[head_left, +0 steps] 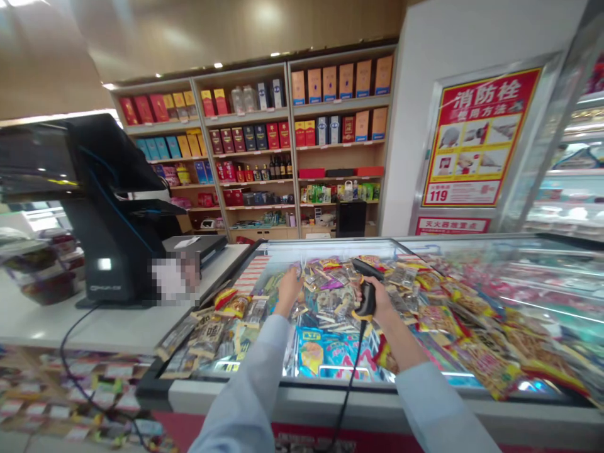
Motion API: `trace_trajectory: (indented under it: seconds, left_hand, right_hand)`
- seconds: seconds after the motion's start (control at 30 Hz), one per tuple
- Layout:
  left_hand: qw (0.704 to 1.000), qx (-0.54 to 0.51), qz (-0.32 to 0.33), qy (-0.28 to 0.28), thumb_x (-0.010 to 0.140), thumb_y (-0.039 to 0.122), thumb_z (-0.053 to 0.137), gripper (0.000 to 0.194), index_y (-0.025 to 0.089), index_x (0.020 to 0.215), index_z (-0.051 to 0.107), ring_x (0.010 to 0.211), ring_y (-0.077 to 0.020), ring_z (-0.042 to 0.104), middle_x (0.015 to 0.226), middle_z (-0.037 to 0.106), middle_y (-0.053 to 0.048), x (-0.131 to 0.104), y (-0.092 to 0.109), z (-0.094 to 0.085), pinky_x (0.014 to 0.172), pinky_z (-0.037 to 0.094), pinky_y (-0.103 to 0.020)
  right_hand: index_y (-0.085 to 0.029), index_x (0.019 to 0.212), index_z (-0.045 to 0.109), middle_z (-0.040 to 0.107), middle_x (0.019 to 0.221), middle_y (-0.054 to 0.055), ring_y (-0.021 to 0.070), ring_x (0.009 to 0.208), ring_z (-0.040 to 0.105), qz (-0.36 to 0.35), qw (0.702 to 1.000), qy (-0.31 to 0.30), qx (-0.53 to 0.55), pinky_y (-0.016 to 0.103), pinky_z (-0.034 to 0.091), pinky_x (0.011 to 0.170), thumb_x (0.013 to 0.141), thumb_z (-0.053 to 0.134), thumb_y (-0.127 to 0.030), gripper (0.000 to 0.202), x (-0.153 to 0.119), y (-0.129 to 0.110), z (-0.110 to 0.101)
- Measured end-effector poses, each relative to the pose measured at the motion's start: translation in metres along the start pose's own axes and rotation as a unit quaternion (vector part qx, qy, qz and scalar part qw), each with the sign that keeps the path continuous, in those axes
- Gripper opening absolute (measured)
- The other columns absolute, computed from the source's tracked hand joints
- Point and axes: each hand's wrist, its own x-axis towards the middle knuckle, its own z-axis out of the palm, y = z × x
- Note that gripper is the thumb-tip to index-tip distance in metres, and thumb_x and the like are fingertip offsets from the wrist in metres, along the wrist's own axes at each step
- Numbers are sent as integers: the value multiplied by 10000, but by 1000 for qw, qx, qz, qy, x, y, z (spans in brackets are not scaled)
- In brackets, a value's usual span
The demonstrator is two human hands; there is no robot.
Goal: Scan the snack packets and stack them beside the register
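My right hand [381, 303] is wrapped round the handle of a black and yellow barcode scanner [365, 297], its head turned up and to the left. A dark cable hangs from the handle over the front edge of the chest freezer [226, 397]. Over the packets to the left is my left hand [289, 290], fingers curled together at their tips; what they pinch is too small to make out. Spread on the glass top below both hands are many small snack packets [330, 301]. Blue packages [337, 355] lie nearer the front edge.
A black checkout terminal [113, 220] stands on the white counter [28, 327] at left. More snack bags [486, 365] cover the freezer top at right. Shelves with boxed goods [250, 138] line the back wall, beside a red fire-hydrant notice [479, 138].
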Motion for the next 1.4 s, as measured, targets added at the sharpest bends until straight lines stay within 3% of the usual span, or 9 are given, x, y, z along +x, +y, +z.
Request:
trace_trajectory:
  seconds: [0.13, 0.23, 0.4, 0.57, 0.77, 0.97, 1.13, 1.27, 1.4]
  left_hand:
    - [999, 18, -30, -25, 817, 270, 601, 496, 135, 1269, 451, 1166, -230, 541, 1256, 578, -163, 8, 7, 40, 924, 385, -293]
    - [998, 35, -47, -32, 779, 318, 656, 581, 111, 1282, 454, 1216, -272, 496, 1257, 574, -192, 15, 7, 57, 958, 362, -334]
    - [996, 45, -71, -40, 732, 391, 695, 595, 186, 1260, 512, 1268, -335, 421, 1287, 563, -156, 24, 2, 66, 981, 340, -425]
    - [997, 16, -38, -65, 754, 287, 687, 580, 162, 1284, 488, 1181, -224, 526, 1254, 596, -129, 24, 5, 66, 942, 385, -293]
    - [997, 11, -25, -79, 782, 199, 635, 463, 136, 1230, 534, 1090, -217, 595, 1166, 645, -138, 20, 11, 44, 882, 436, -289]
    - [997, 10, -27, -72, 714, 209, 717, 396, 117, 1086, 619, 950, -223, 648, 1005, 690, -136, 18, 0, -11, 827, 462, -276]
    - [999, -8, -26, -17, 749, 238, 689, 461, 126, 1181, 571, 990, -223, 631, 1050, 677, -132, -3, -19, -49, 854, 457, -290]
    - [998, -33, -26, 39, 789, 251, 638, 497, 153, 1261, 516, 1077, -222, 593, 1150, 637, -125, -22, -31, -58, 907, 449, -307]
    - [984, -123, -30, 122, 795, 227, 627, 522, 165, 1294, 487, 1128, -217, 566, 1206, 608, -111, -32, -42, -49, 960, 436, -331]
  right_hand:
    - [-186, 703, 507, 633, 559, 25, 94, 355, 471, 21, 999, 38, 12, 192, 378, 325, 755, 539, -230, 75, 5, 5, -5]
    - [-185, 708, 504, 641, 570, 33, 95, 352, 472, 44, 998, 45, 5, 189, 368, 319, 774, 521, -229, 81, 9, 11, -4]
    - [-181, 720, 509, 616, 539, 32, 102, 340, 468, 66, 997, 48, 4, 194, 353, 308, 782, 509, -241, 86, 14, 13, -5]
    - [-178, 710, 503, 622, 557, 33, 97, 347, 473, 66, 997, 39, 8, 193, 369, 318, 755, 537, -223, 72, 15, 12, -5]
    - [-183, 698, 505, 617, 550, 29, 97, 355, 470, 62, 998, 20, -14, 192, 383, 320, 735, 572, -219, 85, 13, 8, -5]
    - [-188, 699, 534, 562, 494, 6, 109, 356, 459, 51, 997, -30, -43, 210, 384, 313, 710, 600, -250, 92, 3, -3, 3]
    - [-180, 704, 549, 594, 547, 18, 106, 377, 476, 14, 997, -40, -69, 208, 392, 319, 688, 621, -258, 107, -10, 1, 22]
    - [-176, 711, 565, 624, 594, 27, 95, 387, 475, -1, 995, -63, -78, 201, 400, 331, 653, 651, -258, 132, -17, 16, 43]
    - [-166, 701, 584, 629, 598, 37, 91, 386, 463, 11, 993, -83, -78, 204, 387, 329, 644, 647, -271, 135, -16, 34, 60]
